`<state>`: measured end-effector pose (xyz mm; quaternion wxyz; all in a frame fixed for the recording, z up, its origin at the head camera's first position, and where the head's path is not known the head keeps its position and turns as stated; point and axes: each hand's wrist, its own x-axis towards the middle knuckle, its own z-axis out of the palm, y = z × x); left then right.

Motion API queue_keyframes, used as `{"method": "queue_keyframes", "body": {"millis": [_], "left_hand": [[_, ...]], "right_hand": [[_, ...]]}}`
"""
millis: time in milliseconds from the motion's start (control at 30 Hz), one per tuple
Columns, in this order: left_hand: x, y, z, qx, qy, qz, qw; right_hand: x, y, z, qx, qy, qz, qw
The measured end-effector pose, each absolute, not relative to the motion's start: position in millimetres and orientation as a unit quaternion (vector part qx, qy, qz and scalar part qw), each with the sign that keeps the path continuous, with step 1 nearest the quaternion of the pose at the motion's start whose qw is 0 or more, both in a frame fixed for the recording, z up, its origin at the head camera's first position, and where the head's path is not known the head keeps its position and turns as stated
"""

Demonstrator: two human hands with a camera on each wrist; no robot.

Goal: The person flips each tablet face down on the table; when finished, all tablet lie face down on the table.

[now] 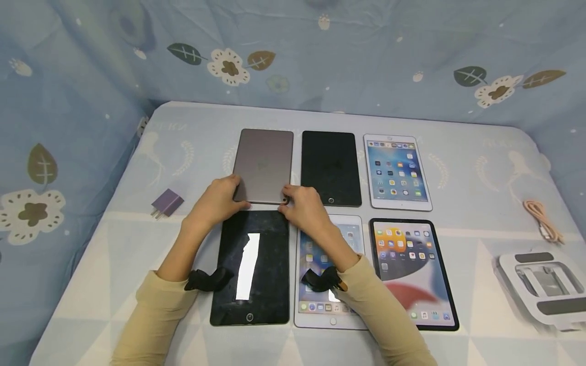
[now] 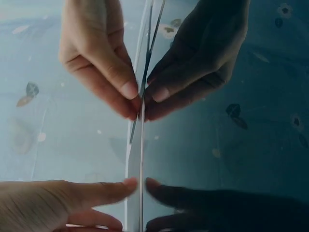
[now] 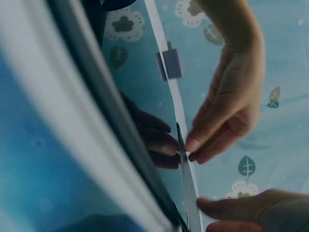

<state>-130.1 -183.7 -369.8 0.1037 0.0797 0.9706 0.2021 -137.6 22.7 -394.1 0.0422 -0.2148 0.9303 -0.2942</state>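
Purple chgr [image 1: 168, 202] on L, tan cable [image 1: 543, 219] nr wht stand [image 1: 545, 280]

Head view above, facing forward and down, wrist views low, close, all sharing the fingers [image 2: 115, 71]

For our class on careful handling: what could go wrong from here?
The grey tablet may slip, as the left fingers and right fingers hold only its nearer end. It could knock the near black tablet, which lies close by. The right sleeve reaches over the near white tablet and might nudge it.
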Motion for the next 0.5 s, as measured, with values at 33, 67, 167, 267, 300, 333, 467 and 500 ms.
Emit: {"method": "queue_keyframes", "body": {"millis": [33,67,167,267,300,333,467,500], "left_hand": [[-130.7,-179.2,-368.1,0.080,0.971,0.200,0.103],[-131.5,-174.0,-366.1,0.083,0.971,0.197,0.103],[-137.6,-155.1,-362.0,0.110,0.970,0.195,0.100],[-144.7,-134.9,-360.7,0.143,0.966,0.191,0.102],[-147.0,-128.6,-361.2,0.152,0.965,0.189,0.103],[-148.9,-122.6,-361.5,0.160,0.963,0.188,0.106],[-154.5,-103.1,-366.3,0.187,0.960,0.174,0.117],[-155.7,-99.1,-367.7,0.193,0.959,0.169,0.119]], "right_hand": [[-137.3,25.4,-393.0,-0.215,0.928,-0.299,0.046],[-137.1,28.5,-391.8,-0.215,0.926,-0.307,0.050],[-137.9,41.3,-388.9,-0.207,0.924,-0.318,0.050],[-139.9,56.3,-387.2,-0.186,0.929,-0.317,0.052],[-140.7,61.4,-386.8,-0.177,0.931,-0.315,0.055],[-141.3,66.5,-386.6,-0.167,0.933,-0.313,0.059],[-144.0,88.5,-386.6,-0.134,0.942,-0.301,0.062],[-144.6,94.3,-387.2,-0.128,0.944,-0.297,0.060]]}}
